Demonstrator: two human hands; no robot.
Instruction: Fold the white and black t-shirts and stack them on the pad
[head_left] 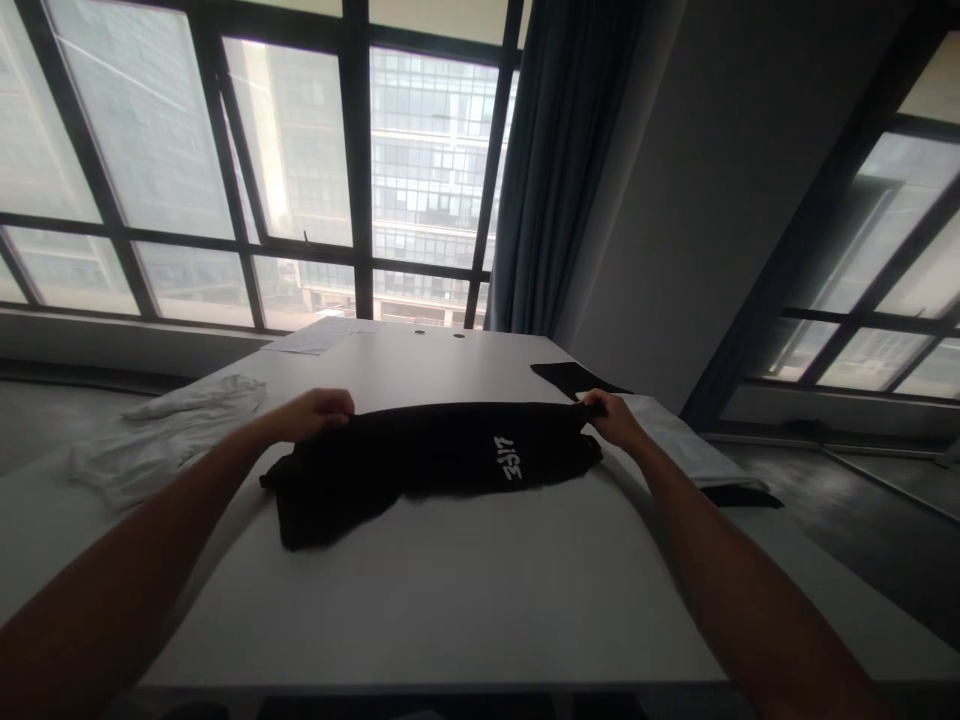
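Observation:
A black garment with white lettering near its right end is stretched sideways above the white table. Its exact kind I cannot make out. My left hand is closed on the upper left edge of the cloth. At the upper right corner, my right hand pinches the same edge. Between the two hands the top edge runs nearly straight, and the lower part hangs down, reaching lowest at the left.
A crumpled white cloth lies on the left of the table. On the right are a white folded cloth and a black piece of fabric. Papers rest at the far edge, before the windows and a blue curtain.

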